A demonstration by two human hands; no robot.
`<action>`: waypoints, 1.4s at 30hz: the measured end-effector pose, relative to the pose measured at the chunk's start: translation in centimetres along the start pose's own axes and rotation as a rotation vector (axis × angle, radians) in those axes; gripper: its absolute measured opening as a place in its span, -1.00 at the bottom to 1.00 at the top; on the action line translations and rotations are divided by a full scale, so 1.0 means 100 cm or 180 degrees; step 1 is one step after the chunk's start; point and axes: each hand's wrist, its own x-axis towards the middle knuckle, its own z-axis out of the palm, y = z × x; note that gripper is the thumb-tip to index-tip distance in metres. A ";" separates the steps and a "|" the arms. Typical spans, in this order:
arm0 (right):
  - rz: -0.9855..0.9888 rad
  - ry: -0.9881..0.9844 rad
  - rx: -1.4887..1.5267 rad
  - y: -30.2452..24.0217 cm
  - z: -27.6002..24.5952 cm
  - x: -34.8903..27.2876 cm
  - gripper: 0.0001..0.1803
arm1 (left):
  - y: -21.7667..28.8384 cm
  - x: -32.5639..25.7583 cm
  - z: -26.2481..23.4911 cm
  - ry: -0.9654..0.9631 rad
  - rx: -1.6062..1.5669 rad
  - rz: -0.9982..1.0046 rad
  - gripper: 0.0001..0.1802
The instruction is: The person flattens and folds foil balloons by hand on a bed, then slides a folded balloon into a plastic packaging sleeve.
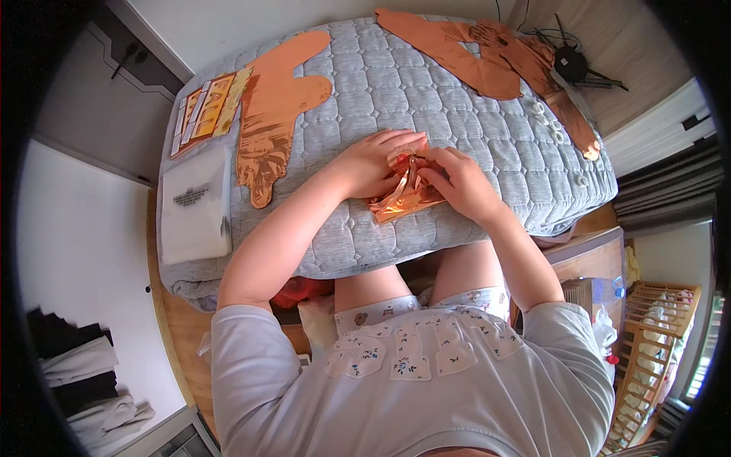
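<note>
A crumpled copper-coloured foil balloon (407,199), folded into a small bundle, lies on the grey quilted mattress (396,91) near its front edge. My left hand (375,161) grips the bundle from the left, its fingers reaching over the top and the thumb beneath them. From the right, my right hand (463,184) pinches the foil's upper part between thumb and fingers. A bit of red shows between the hands. Part of the bundle is hidden under my fingers.
A flat copper foil balloon (278,99) lies at the left, beside a yellow-and-white printed packet (204,114) and a whitish plastic bag (196,209). More foil (472,65) stretches across the back right, near small white rings (542,114) and a black router (571,65).
</note>
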 end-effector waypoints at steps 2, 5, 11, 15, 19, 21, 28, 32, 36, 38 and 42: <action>0.0051 -0.0011 -0.0024 0.001 0.000 -0.001 -0.67 | 0.001 0.000 -0.003 0.0042 -0.0002 0.0170 -0.22; -0.0269 -0.0286 0.0039 0.006 -0.007 -0.008 -0.57 | 0.006 0.001 -0.004 0.0012 -0.0014 0.0092 -0.20; -0.1099 -0.0323 -0.0523 -0.004 -0.001 -0.017 -0.56 | 0.005 0.001 -0.002 0.0025 0.0287 0.0134 -0.16; -0.1665 -0.0074 -0.0900 -0.010 0.008 -0.020 -0.67 | 0.007 0.001 -0.003 -0.0082 0.0290 0.0083 -0.12; -0.1105 0.0017 -0.0262 -0.004 0.015 -0.019 -0.70 | 0.005 0.000 -0.001 -0.0056 0.0274 0.0108 -0.12; -0.0595 0.0032 -0.0095 -0.008 0.017 -0.018 -0.71 | 0.003 0.000 0.001 -0.0038 0.0258 0.0123 -0.13; -0.0343 -0.0528 0.0244 -0.016 -0.009 -0.022 -0.54 | 0.006 0.000 0.000 -0.0051 0.0341 0.0120 -0.11; -0.0946 -0.0174 0.0175 0.013 -0.014 -0.033 -0.48 | 0.006 0.000 0.002 0.0052 0.0256 0.0135 -0.13; -0.0599 -0.0276 0.0250 0.019 -0.014 -0.031 -0.59 | 0.004 -0.002 0.001 0.0040 0.0265 0.0151 -0.14; -0.0492 -0.0332 0.0130 0.017 -0.013 -0.027 -0.63 | 0.005 -0.001 0.000 0.0044 0.0283 0.0146 -0.13; -0.0644 -0.0130 0.0114 0.020 -0.010 -0.021 -0.74 | 0.007 0.001 -0.001 0.0083 0.0267 0.0179 -0.13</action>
